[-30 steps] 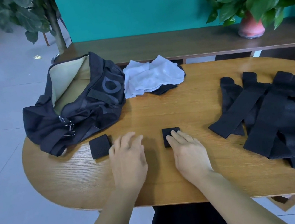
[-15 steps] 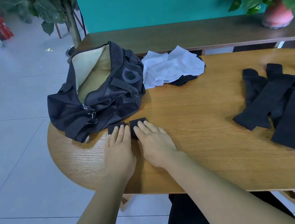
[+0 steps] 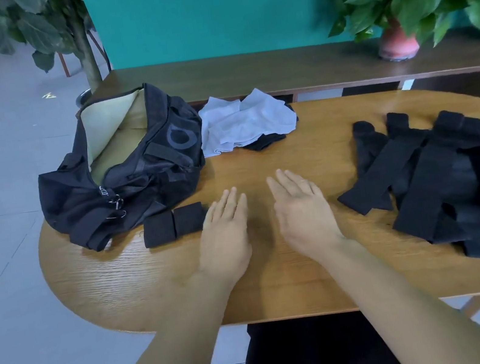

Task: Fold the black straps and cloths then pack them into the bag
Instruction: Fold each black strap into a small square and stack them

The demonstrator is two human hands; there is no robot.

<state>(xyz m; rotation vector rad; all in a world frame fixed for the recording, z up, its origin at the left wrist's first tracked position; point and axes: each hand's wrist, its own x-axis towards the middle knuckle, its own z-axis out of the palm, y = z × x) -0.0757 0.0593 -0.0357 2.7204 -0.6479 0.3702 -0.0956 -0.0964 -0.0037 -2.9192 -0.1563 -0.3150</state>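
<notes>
Both hands, left (image 3: 225, 235) and right (image 3: 303, 219), lie spread and empty on the table (image 3: 166, 278). Two folded straps (image 3: 173, 228) sit beside the bag (image 3: 123, 183); loose straps (image 3: 443, 178) lie right.

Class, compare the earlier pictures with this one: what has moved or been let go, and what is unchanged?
The right hand slid its folded strap left against the other one. Both hands then let go; left hand is empty too. Bag, white cloth and strap pile unchanged.

The black straps (image 3: 443, 178) run off the right edge, and the white cloths (image 3: 240, 120) partly cover a black cloth (image 3: 263, 142).
</notes>
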